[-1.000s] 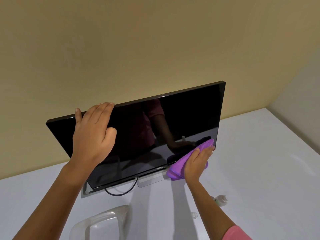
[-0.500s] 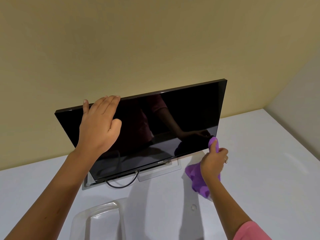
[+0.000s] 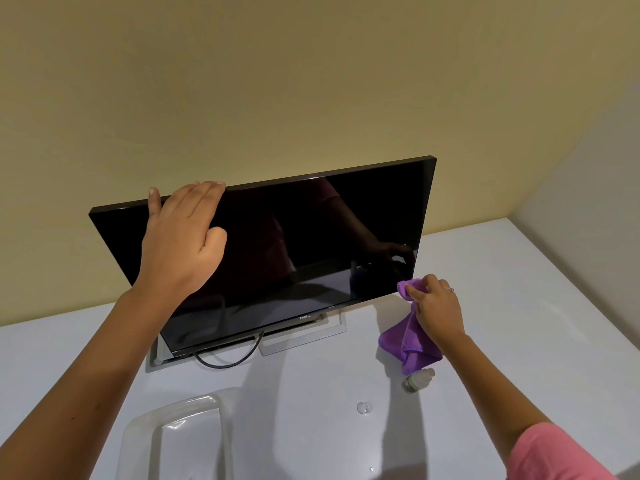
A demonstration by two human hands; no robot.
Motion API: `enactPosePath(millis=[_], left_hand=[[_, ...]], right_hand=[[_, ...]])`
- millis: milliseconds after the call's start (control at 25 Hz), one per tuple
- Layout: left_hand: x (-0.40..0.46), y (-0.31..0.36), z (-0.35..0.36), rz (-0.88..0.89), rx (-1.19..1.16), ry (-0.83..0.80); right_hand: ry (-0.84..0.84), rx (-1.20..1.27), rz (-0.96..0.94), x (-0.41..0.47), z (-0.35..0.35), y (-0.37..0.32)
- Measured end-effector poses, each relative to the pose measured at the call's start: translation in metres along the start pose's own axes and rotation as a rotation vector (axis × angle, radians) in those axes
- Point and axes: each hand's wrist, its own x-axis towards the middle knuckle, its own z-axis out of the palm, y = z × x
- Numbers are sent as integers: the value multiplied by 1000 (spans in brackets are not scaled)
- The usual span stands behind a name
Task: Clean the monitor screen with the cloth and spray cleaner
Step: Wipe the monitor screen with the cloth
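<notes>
A black monitor (image 3: 311,244) stands on its stand on a white table, its dark screen tilted back. My left hand (image 3: 181,237) lies on the upper left of the screen, with fingers reaching over the top edge. My right hand (image 3: 438,308) grips a purple cloth (image 3: 408,341) just off the screen's lower right corner; the cloth's top touches that corner and the rest hangs down. A small spray bottle (image 3: 417,379) lies on the table under the cloth, partly hidden by it.
The white table (image 3: 519,306) runs to walls behind and at the right. A clear plastic tray (image 3: 173,434) sits at the near edge. A small clear cap (image 3: 363,407) lies on the table. A black cable (image 3: 228,362) loops under the monitor's stand (image 3: 304,337).
My right hand has slid the cloth off the lower right of the screen and out past its corner. The cloth now hangs loose. My left hand stays on the monitor's top left.
</notes>
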Motion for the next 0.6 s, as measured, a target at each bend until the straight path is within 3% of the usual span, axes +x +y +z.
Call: enactPosePath(millis=[80, 600], left_hand=[[0, 0, 0, -1, 0, 2], [-1, 4, 1, -3, 1, 22]], right_hand=[[-26, -76, -76, 2, -3, 1], [-139, -188, -105, 14, -16, -16]])
